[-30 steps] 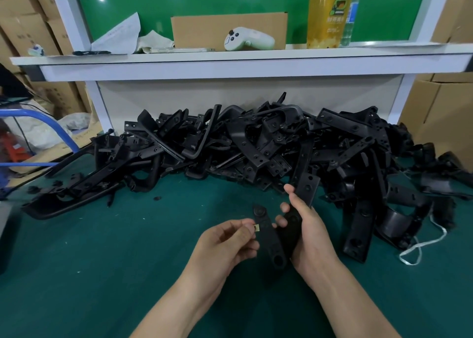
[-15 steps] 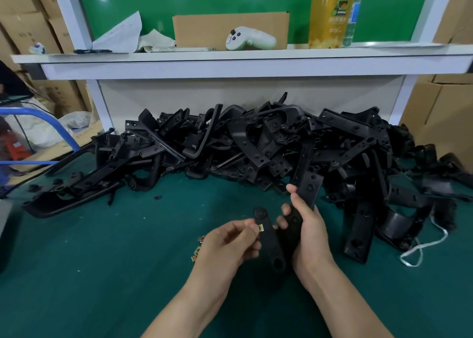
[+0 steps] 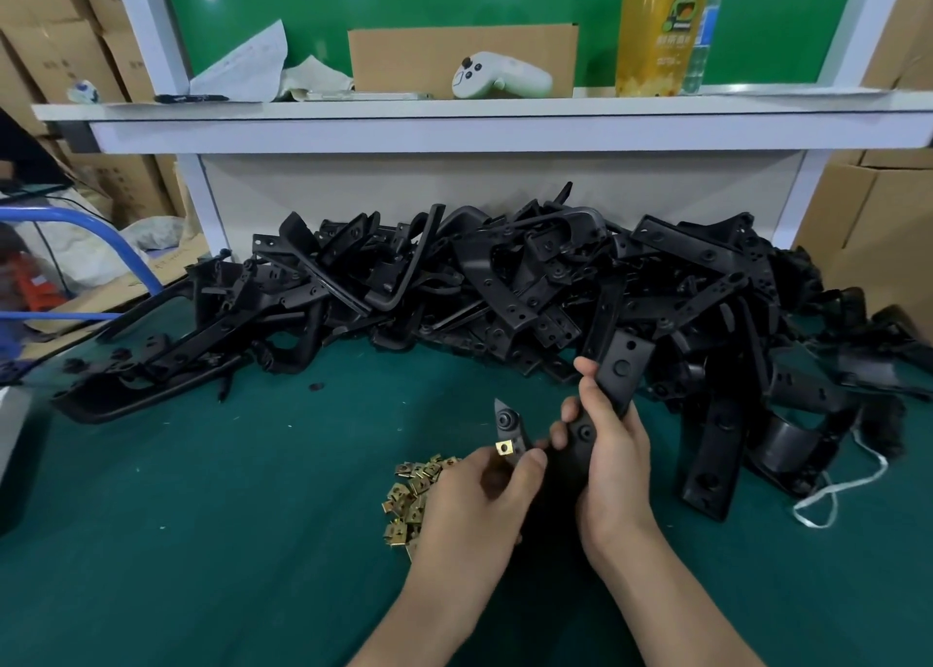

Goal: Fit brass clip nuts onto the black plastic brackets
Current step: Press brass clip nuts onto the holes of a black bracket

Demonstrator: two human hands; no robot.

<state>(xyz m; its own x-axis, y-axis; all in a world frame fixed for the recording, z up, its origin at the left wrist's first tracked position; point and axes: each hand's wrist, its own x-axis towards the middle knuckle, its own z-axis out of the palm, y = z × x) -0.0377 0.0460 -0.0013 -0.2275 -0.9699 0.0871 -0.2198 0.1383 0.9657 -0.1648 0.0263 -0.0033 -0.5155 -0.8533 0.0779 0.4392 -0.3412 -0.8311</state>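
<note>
My right hand (image 3: 608, 457) grips a black plastic bracket (image 3: 622, 368) that rises from the fist toward the pile. A narrower arm of the same bracket (image 3: 506, 421) sticks out to the left. My left hand (image 3: 484, 494) pinches one brass clip nut (image 3: 504, 447) and holds it against the edge of that arm. Just left of my left hand, a small heap of loose brass clip nuts (image 3: 411, 494) lies on the green mat, partly hidden by the hand.
A long pile of black brackets (image 3: 505, 287) fills the back of the green mat (image 3: 227, 515) below a white shelf (image 3: 479, 110). One flat bracket (image 3: 712, 444) and a white cord (image 3: 833, 494) lie at the right. Cardboard boxes stand on both sides.
The view has dropped and the heap of clip nuts has come into sight. My left hand has brought the clip nut up against the bracket's arm. My right hand keeps its hold.
</note>
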